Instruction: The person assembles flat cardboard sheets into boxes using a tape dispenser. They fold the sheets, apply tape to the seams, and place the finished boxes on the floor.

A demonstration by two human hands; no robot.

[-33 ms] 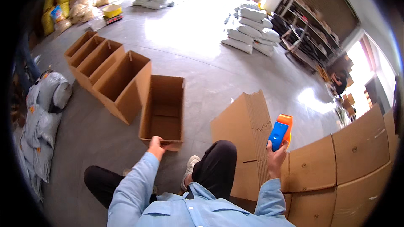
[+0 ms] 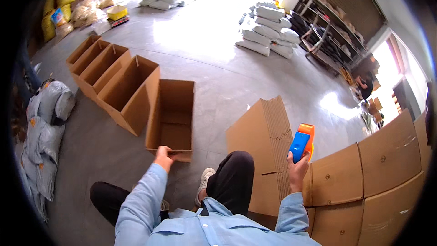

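Observation:
My left hand is closed on the near rim of an open, empty-looking cardboard box on the floor in front of me. Its thumb lies over the edge, and the fingers are partly hidden behind the wall. Raised on the right, my right hand grips a blue and orange tape dispenser by its lower end. Below and left of the dispenser, a bundle of flattened cartons leans upright beside my right knee. The dispenser does not touch the cartons as far as I can see.
Several open boxes stand in a row to the left. Cardboard cartons are stacked at my right. Grey sacks pile up at far left, with more white sacks ahead. A loaded shelf rack stands far right; a person is beyond.
The whole view has shifted slightly. The box at my left hand, and the hand with it, appear a touch further left; both grips are the same.

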